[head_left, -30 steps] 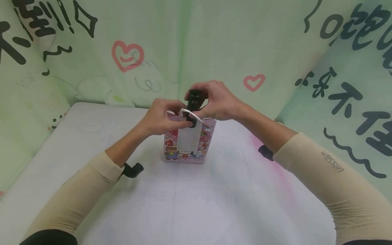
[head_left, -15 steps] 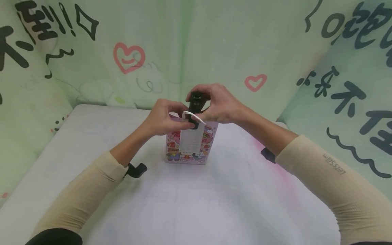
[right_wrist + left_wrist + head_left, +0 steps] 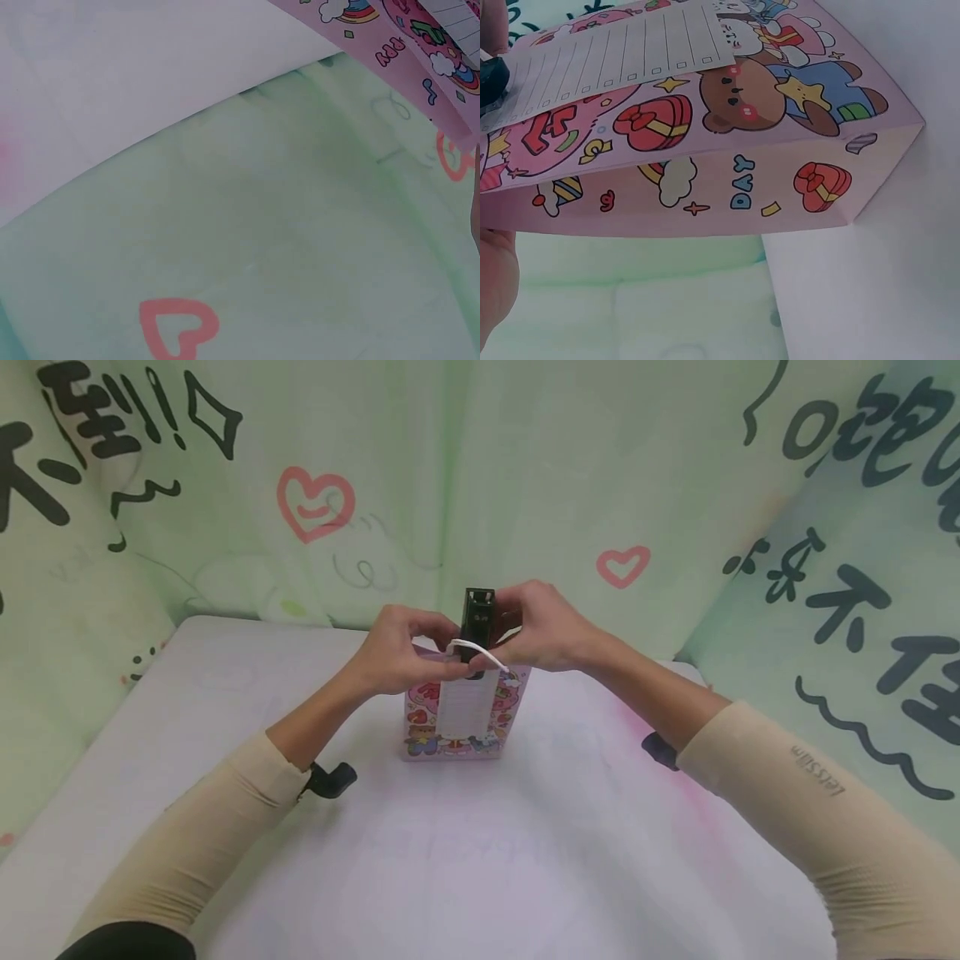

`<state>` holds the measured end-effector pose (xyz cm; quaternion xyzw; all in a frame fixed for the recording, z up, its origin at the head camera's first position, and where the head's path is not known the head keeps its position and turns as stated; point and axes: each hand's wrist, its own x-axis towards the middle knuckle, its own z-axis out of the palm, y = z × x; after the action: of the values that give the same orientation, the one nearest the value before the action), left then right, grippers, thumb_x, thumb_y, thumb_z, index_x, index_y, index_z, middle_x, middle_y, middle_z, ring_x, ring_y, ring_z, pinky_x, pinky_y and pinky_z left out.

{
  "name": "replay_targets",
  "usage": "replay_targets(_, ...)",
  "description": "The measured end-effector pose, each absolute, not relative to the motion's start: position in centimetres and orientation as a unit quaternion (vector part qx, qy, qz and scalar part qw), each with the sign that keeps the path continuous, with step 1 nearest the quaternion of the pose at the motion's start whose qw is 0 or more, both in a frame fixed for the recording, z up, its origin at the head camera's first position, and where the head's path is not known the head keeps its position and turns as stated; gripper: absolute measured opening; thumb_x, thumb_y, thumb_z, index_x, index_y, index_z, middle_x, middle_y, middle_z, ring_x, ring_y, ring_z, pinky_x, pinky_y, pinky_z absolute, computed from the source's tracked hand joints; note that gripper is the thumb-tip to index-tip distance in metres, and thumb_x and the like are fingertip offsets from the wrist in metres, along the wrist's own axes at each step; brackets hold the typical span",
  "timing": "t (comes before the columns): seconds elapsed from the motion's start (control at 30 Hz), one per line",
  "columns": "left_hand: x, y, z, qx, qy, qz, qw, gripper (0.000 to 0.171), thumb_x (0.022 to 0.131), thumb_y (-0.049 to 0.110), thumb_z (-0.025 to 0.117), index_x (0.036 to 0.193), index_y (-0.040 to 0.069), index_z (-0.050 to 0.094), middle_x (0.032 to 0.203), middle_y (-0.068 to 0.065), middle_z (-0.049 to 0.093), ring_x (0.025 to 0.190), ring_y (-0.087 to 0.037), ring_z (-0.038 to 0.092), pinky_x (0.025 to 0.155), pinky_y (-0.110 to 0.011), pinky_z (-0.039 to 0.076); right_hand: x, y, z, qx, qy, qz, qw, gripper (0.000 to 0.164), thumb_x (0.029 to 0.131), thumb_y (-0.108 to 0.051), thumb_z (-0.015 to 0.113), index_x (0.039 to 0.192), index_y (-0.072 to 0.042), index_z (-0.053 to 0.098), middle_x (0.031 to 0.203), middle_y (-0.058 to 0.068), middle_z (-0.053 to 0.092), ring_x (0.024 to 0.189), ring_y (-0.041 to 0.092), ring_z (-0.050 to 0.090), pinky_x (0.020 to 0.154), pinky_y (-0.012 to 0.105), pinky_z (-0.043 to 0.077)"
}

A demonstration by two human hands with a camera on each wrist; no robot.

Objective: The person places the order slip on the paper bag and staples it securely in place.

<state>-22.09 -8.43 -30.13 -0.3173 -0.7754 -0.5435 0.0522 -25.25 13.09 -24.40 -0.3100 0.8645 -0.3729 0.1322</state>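
Observation:
A pink gift bag point(image 3: 420, 727) with cartoon animals and a white cord handle point(image 3: 480, 652) stands upright on the table. A white lined checklist sheet point(image 3: 467, 710) lies against its front. My left hand point(image 3: 401, 652) pinches the bag's top edge, thumb in front and fingers behind. My right hand point(image 3: 543, 627) grips a black stapler point(image 3: 477, 618) held upright over the top edge, its lower end at the sheet's upper part. In the left wrist view the stapler's dark end point(image 3: 491, 82) shows beside the sheet point(image 3: 622, 60). The right wrist view shows only the bag's corner point(image 3: 397, 60).
The white-covered table point(image 3: 480, 860) extends around the bag. Pale green curtains point(image 3: 540, 468) with red hearts and black lettering hang behind and at both sides. A black wrist mount point(image 3: 330, 781) sticks out from the left forearm.
My right hand has lowered slightly and its fingers have come off the stapler's top end to its right side, baring that end. The left hand still pinches the bag's edge.

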Motion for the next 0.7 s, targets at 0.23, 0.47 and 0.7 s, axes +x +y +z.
replay_targets(0.23, -22.0, -8.4, -30.2, -0.328, -0.765, -0.553, 0.032, 0.018, 0.076, 0.012, 0.08, 0.091, 0.007, 0.072, 0.079, -0.005, 0.068, 0.08, -0.019, 0.062, 0.075, -0.029, 0.057, -25.1, 12.9, -24.5, -0.316, 0.877, -0.345, 0.107, 0.037, 0.063, -0.024, 0.09, 0.09, -0.012, 0.068, 0.08, 0.003, 0.07, 0.074, 0.019, 0.067, 0.071, 0.03, 0.057)
replay_targets(0.47, -23.3, -8.9, -31.2, -0.321, -0.783, -0.533, 0.025, 0.024, 0.074, 0.024, 0.083, 0.094, 0.014, 0.073, 0.086, 0.001, 0.07, 0.085, -0.017, 0.061, 0.076, -0.03, 0.057, -23.8, 12.6, -23.2, -0.327, 0.855, -0.381, 0.129, 0.038, 0.068, -0.009, 0.086, 0.1, -0.004, 0.066, 0.091, 0.009, 0.069, 0.083, 0.024, 0.067, 0.077, 0.031, 0.057)
replay_targets(0.7, -24.3, -9.7, -32.4, -0.331, -0.8, -0.497, 0.05, 0.04, 0.069, 0.046, 0.083, 0.101, 0.026, 0.071, 0.092, 0.011, 0.069, 0.086, -0.011, 0.061, 0.076, -0.03, 0.055, -23.0, 12.3, -22.5, -0.336, 0.852, -0.379, 0.134, 0.04, 0.07, -0.008, 0.084, 0.105, -0.003, 0.064, 0.096, 0.008, 0.067, 0.088, 0.025, 0.066, 0.079, 0.033, 0.056)
